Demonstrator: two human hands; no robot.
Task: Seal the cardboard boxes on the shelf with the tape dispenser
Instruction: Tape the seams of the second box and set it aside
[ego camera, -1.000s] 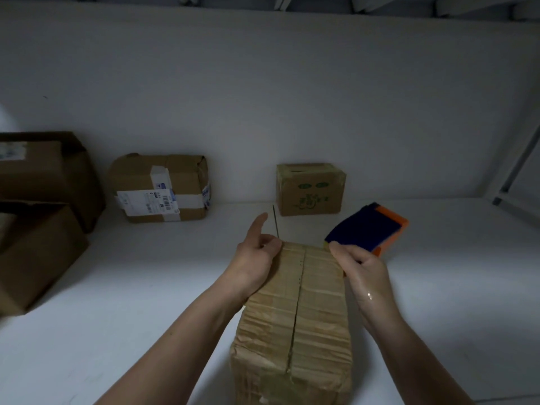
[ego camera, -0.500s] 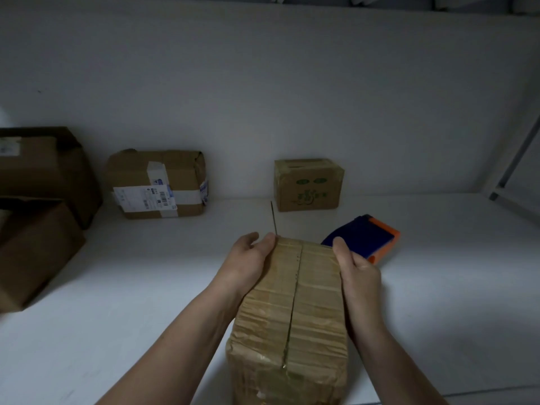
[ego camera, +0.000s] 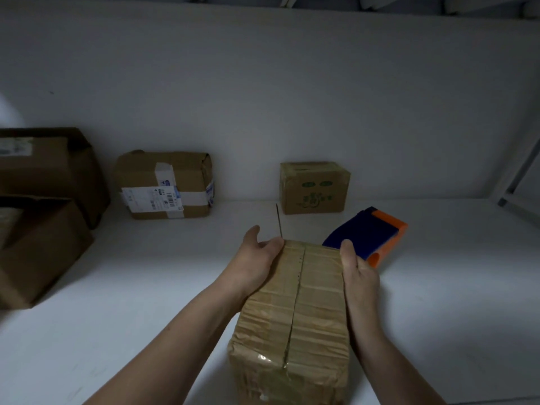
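Taped box (ego camera: 301, 302): left hand (ego camera: 257, 258) and right hand (ego camera: 358, 268) are gripping its sides, positioning it. Next move probably calling for releasing, reaching tape dispenser (ego camera: 377, 233) at one o'clock.

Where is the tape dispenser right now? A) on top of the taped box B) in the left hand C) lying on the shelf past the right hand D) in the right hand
C: the blue-and-orange tape dispenser lies on the shelf beyond the right hand; it and the left hand hold the sides of the taped box.
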